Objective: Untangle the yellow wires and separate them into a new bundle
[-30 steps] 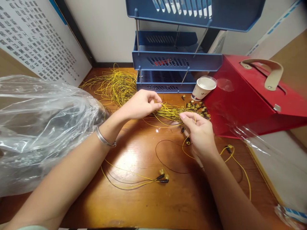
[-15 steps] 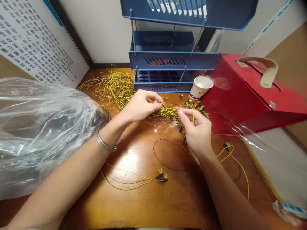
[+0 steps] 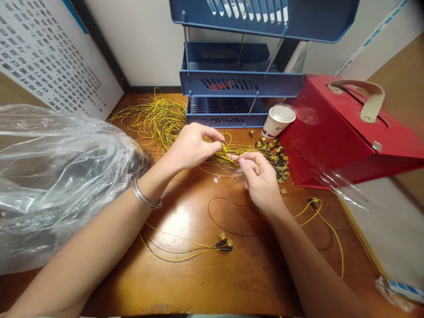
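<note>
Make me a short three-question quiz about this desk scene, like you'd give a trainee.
1. True or false: the silver bracelet is on the left wrist.
2. The strap handle on the red box is: a) black, b) beige, c) blue.
3. Fill the gap: the left hand and right hand both touch a bundle of ____ and dark wires.

Key: 1 true; 2 b; 3 yellow.

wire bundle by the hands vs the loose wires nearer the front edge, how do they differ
The wire bundle is thick and tangled; the loose wires are a few strands in open curves. Both hands are at the wire bundle; neither touches the loose wires with its fingers. Both have yellow and dark strands and small black-and-yellow plugs.
</note>
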`<state>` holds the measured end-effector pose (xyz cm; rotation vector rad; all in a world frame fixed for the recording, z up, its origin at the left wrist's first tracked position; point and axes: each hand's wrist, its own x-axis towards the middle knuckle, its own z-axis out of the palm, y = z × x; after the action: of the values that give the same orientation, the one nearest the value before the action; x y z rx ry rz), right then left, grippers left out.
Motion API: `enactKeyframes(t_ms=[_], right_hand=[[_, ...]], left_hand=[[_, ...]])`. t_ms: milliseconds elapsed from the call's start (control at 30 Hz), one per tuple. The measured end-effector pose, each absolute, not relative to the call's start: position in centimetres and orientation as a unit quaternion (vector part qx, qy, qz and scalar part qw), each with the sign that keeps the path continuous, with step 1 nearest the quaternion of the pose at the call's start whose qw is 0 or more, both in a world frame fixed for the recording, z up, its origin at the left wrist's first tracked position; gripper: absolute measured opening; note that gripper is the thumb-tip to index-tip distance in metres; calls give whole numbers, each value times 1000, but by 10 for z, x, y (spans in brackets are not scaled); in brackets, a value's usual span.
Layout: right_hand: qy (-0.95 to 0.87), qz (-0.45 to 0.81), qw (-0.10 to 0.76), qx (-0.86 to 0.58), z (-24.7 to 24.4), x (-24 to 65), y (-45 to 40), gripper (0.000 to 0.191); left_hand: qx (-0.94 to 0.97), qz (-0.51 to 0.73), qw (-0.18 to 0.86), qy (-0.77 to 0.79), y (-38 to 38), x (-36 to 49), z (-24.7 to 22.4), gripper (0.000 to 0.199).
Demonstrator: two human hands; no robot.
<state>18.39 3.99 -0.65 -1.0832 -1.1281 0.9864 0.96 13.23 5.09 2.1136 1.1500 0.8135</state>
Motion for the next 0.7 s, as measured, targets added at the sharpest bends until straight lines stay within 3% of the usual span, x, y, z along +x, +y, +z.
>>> enactKeyframes(t_ms=[500,700], right_hand=[[-462,418,611,-488,-5,186,40,23],[-439,385,631,-511,-3,190,39,19]], left_hand=[[779,338,303,432,135,10,54,32],[792,299,288,448,136,8,60,31]])
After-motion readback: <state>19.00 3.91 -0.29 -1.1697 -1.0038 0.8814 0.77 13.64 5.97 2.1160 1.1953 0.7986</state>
